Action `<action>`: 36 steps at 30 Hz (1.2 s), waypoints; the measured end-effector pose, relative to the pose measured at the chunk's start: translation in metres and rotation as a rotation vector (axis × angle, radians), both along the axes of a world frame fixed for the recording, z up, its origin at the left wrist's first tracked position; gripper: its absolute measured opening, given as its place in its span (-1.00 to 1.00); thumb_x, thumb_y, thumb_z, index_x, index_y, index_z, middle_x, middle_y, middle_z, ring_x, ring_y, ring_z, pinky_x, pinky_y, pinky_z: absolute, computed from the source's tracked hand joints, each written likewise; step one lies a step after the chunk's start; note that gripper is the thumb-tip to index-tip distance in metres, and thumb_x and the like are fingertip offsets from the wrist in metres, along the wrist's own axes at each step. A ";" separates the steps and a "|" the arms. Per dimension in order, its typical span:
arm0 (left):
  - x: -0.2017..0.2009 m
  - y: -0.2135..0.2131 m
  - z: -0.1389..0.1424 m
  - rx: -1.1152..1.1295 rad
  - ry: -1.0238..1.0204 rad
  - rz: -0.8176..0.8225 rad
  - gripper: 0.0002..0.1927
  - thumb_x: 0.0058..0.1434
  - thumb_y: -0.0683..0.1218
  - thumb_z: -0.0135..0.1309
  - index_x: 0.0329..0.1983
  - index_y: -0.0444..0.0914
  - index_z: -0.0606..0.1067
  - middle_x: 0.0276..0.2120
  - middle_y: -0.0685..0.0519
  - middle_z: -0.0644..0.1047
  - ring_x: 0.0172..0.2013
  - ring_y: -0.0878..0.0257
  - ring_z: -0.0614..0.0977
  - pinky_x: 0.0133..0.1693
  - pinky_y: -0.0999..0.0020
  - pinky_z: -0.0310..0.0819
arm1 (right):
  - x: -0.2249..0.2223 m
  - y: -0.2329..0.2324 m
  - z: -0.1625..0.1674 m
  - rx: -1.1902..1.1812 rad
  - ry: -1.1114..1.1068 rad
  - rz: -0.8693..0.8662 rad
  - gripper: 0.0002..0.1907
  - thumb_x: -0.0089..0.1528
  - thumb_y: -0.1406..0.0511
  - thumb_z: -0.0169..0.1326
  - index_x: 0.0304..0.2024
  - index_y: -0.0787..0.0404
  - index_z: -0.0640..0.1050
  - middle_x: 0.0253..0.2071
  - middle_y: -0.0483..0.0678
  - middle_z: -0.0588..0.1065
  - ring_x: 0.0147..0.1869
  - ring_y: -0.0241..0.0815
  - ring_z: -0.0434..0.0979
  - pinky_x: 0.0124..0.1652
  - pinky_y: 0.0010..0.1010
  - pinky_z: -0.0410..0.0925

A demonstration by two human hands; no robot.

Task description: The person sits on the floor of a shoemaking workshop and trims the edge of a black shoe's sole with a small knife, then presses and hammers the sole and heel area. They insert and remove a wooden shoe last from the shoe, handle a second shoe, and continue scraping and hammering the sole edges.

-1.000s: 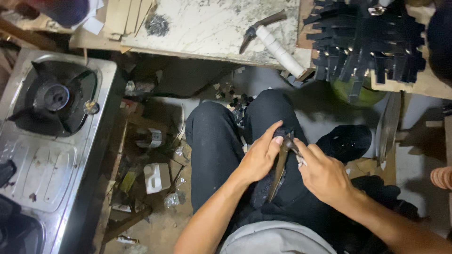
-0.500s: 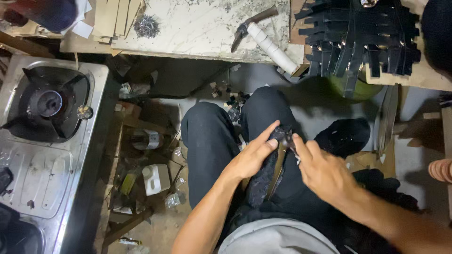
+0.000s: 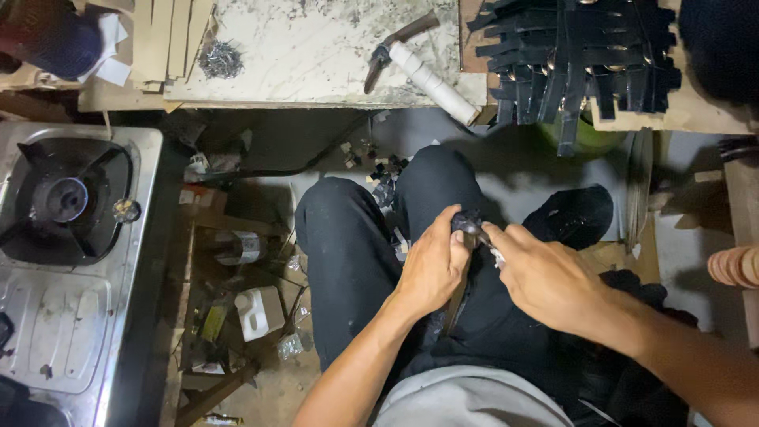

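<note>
I sit with my knees up in black trousers. My left hand (image 3: 433,265) and my right hand (image 3: 545,277) meet over my lap and both grip a narrow dark strap (image 3: 467,224). The strap's top end shows between my fingertips, and its lower part (image 3: 452,304) hangs down between my legs. A small pale piece sits at my right fingers, too small to identify. Small dark scraps (image 3: 386,183) lie on the floor near my knees.
A marble slab (image 3: 308,47) ahead carries a hammer (image 3: 393,47), a white roll (image 3: 433,81) and a pile of small nails (image 3: 220,59). Stacked black straps (image 3: 577,55) lie at top right. A gas stove (image 3: 67,237) stands left; bottles and clutter (image 3: 257,312) fill the floor beside it.
Both hands have shifted slightly up the strap and closer together at its top end; the view has tilted a little.
</note>
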State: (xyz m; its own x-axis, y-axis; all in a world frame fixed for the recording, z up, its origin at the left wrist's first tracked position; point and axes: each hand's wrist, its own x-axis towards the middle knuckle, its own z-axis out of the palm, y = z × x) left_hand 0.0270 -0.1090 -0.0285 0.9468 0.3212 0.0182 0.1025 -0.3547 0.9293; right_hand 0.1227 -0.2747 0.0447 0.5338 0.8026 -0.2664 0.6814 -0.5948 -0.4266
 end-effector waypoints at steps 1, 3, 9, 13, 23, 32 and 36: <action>-0.001 0.003 -0.001 -0.027 -0.004 -0.006 -0.51 0.39 -0.07 -0.18 0.36 -0.34 0.28 0.02 -0.40 0.54 0.08 -0.28 0.56 0.13 0.01 0.39 | -0.003 0.001 -0.003 -0.031 -0.057 -0.017 -0.36 0.17 0.34 0.06 0.33 0.26 0.34 -0.21 0.13 0.46 -0.31 0.20 0.59 -0.30 -0.08 0.45; -0.001 0.013 -0.004 -0.147 -0.021 -0.048 -0.51 0.42 -0.05 -0.20 0.36 -0.34 0.30 0.01 -0.37 0.56 0.09 -0.23 0.58 0.14 0.05 0.38 | -0.016 0.005 -0.016 -0.085 -0.182 -0.046 -0.35 0.20 0.32 0.05 0.36 0.26 0.32 -0.22 0.11 0.45 -0.35 0.14 0.61 -0.33 -0.15 0.49; -0.002 0.029 -0.003 -0.222 0.039 -0.089 -0.54 0.48 0.05 -0.20 0.31 -0.29 0.35 -0.07 -0.29 0.59 0.03 -0.15 0.63 0.06 0.13 0.44 | -0.037 0.015 -0.045 0.215 -0.310 -0.064 -0.38 0.16 0.37 0.09 0.28 0.38 0.33 -0.23 0.17 0.43 -0.31 0.17 0.59 -0.35 -0.13 0.46; -0.004 0.020 0.005 -0.107 0.017 -0.044 -0.57 0.49 0.01 -0.23 0.30 -0.29 0.35 -0.10 -0.31 0.58 -0.01 -0.22 0.61 0.03 0.05 0.44 | -0.032 0.009 -0.031 0.202 -0.146 -0.093 -0.36 0.12 0.35 0.08 0.27 0.32 0.33 -0.23 0.15 0.45 -0.28 0.21 0.59 -0.32 -0.07 0.44; -0.005 0.001 0.010 0.059 -0.022 -0.019 -0.58 0.44 -0.07 -0.21 0.28 -0.38 0.31 -0.10 -0.38 0.56 -0.04 -0.30 0.59 0.01 -0.05 0.45 | -0.001 -0.003 0.008 0.037 0.133 -0.029 -0.42 0.16 0.35 0.03 0.26 0.28 0.36 -0.23 0.16 0.51 -0.24 0.24 0.59 -0.26 -0.02 0.44; -0.008 0.039 0.031 -0.214 0.065 -0.158 -0.61 0.48 0.04 -0.18 0.20 -0.28 0.41 -0.35 -0.23 0.60 -0.24 -0.11 0.69 -0.17 0.07 0.50 | -0.039 0.008 -0.015 0.176 -0.171 -0.076 -0.47 0.12 0.35 0.10 0.14 0.38 0.41 -0.27 0.16 0.52 -0.40 0.20 0.60 -0.39 -0.07 0.47; -0.006 0.044 0.037 -0.140 0.124 -0.128 -0.63 0.46 0.05 -0.13 0.12 -0.29 0.45 -0.40 -0.20 0.61 -0.30 -0.11 0.68 -0.23 0.08 0.50 | -0.044 0.015 -0.011 0.057 -0.178 -0.055 -0.41 0.13 0.33 0.10 0.22 0.36 0.41 -0.30 0.14 0.51 -0.41 0.17 0.60 -0.38 -0.06 0.47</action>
State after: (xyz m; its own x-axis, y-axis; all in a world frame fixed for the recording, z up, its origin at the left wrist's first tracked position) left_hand 0.0211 -0.0653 0.0088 0.9722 0.1899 -0.1369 0.1813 -0.2410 0.9534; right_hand 0.0785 -0.2593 0.0337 0.6120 0.7818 -0.1193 0.7160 -0.6118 -0.3362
